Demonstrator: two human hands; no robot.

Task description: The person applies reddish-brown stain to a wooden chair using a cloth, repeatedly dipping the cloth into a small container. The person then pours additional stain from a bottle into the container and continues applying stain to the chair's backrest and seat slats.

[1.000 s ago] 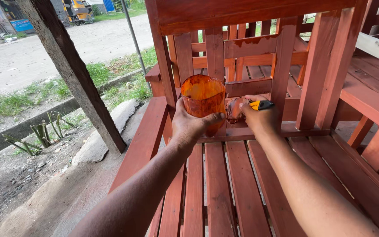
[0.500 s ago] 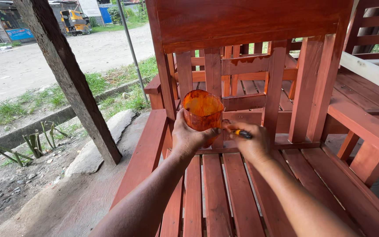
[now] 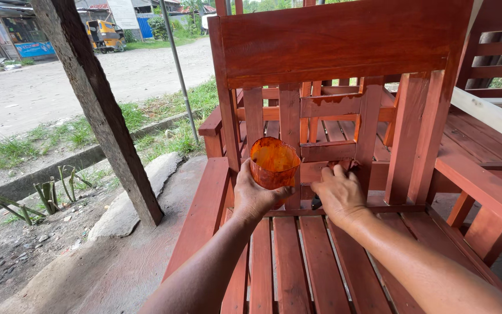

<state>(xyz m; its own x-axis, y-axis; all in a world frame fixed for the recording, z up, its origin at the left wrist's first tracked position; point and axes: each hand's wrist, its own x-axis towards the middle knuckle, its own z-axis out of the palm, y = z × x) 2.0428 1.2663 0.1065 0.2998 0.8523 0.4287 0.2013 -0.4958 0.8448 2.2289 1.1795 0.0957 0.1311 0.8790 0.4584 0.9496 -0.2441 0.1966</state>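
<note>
1. L hand (image 3: 257,195) wraps a cut-off translucent cup (image 3: 274,163), orange-stained inside; grip closed round its lower half, thumb on the near side. Cup is upright, mouth up, prob. so the stain inside stays put.
2. Cup sits up in the air just in front of the chair back slats (image 3: 290,122), close to R hand, likely kept near for dipping.
3. R hand (image 3: 339,195) is curled, knuckles up, pressed toward the lower cross rail (image 3: 327,151). A dark handle end (image 3: 316,203) pokes out below the palm, so grip is closed on a small tool, prob. a brush; bristle end hidden behind fingers, can't confirm.
4. Work piece: red-brown wooden chair, wide top board (image 3: 344,43), slatted seat (image 3: 297,261) under both forearms. Finish looks wet/glossy on the back parts.
5. More red-stained furniture to the right (image 3: 483,139); pale unstained plank (image 3: 489,116) lies across it.
6. Leaning weathered post (image 3: 100,110) at left, thin metal pole (image 3: 178,70) behind it.
7. Signs/pkgs: pale rectangular board (image 3: 122,13) far top left, blue panel (image 3: 145,26) beside it, low blue banner (image 3: 33,49) further left; lettering too small to tell. Yellow three-wheeler (image 3: 104,35) parked by the dirt road. No packages near the hands.
</note>
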